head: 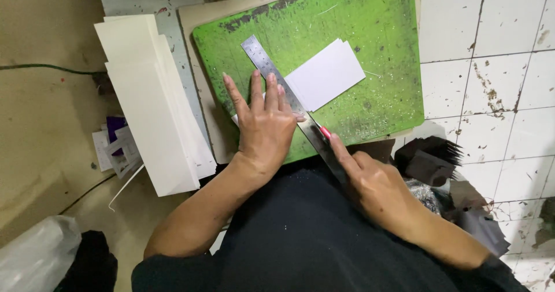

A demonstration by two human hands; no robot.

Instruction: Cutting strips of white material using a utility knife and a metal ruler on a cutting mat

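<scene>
My left hand (263, 124) lies flat, fingers spread, pressing a steel ruler (277, 78) onto white paper (326, 73) on a worn green cutting mat (370, 26). The ruler runs diagonally from the mat's upper middle down toward me. My right hand (376, 185) grips a red-handled cutting knife (324, 132), its tip against the ruler's right edge near the mat's front edge. The white paper sticks out to the right of the ruler; a sliver shows under my left palm.
A stack of long white card strips (156, 107) lies left of the mat. Small paper scraps (115, 147) sit on the tan floor beside it. Dark sheets (430, 162) rest on the stained white tiles at the right. A plastic bag (37, 257) is at bottom left.
</scene>
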